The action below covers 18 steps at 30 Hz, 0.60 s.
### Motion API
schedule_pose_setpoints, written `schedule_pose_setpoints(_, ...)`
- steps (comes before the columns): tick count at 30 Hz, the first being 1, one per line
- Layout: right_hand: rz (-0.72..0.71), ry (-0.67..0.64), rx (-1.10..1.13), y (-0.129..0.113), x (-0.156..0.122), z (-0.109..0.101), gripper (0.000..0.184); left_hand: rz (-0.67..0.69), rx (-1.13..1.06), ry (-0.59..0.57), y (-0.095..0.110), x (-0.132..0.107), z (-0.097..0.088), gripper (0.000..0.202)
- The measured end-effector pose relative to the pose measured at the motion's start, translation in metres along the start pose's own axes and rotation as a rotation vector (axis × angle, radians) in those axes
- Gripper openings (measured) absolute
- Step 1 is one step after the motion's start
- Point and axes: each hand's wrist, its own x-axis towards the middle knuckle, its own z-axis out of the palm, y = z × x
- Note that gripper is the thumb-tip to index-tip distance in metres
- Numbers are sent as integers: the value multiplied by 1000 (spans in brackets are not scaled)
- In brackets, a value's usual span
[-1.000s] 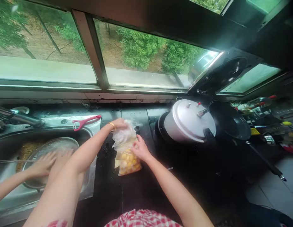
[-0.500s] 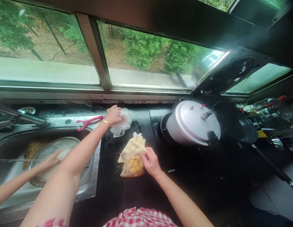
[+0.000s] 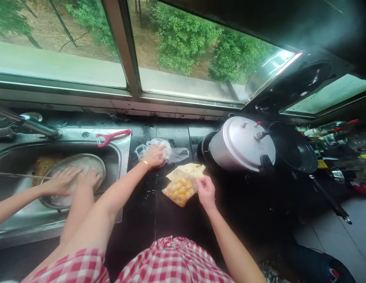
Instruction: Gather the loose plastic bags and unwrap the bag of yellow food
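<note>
My left hand, with a gold bracelet at the wrist, is on a crumpled clear plastic bag on the black counter, its fingers bent into the film. My right hand pinches the right edge of a small bag holding yellow, nut-like pieces. The upper part of that bag is pale yellow and folded over. The small bag looks tilted, and I cannot tell whether its bottom touches the counter.
At the left, another person's hands work in a round metal bowl inside the sink. A red peeler lies on the sink rim. To the right stand a pressure cooker and a dark pan.
My right hand has moved the small bag to the right and tilted it. My left hand has moved right with the clear plastic bag. A second hand of the other person now shows in the bowl.
</note>
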Motion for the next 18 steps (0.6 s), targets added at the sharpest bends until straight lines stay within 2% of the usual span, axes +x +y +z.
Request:
schedule_pose_setpoints(4,13,5,10,-6,3,-2,20,-36,-8,20,71,-87,18,28)
schedule_pose_setpoints(6,11,-1,0,-9,3,-3,22,-115,6,56,87,-113,14,21)
schedule_pose_setpoints(8,2,-23,-3,-14,3,-4,22,-257,35,133,78,-120,-5,21)
schedule_pose_setpoints(11,-40,-82,12,-32,9,3,23,-492,73,275,29,-102,-40,33)
schedule_pose_setpoints(13,-91,-139,14,-48,18,13,24,-524,48,275,-4,-89,-49,34)
schedule_pose_setpoints(15,-140,-198,-11,-65,30,27,26,-506,13,229,-15,-92,-38,34)
schedule_pose_setpoints(16,-158,-221,-27,-73,37,34,28,-491,-3,212,-11,-100,-28,35)
schedule_pose_setpoints(18,-179,-257,-42,-87,52,51,30,-469,-24,202,14,-127,-5,40)
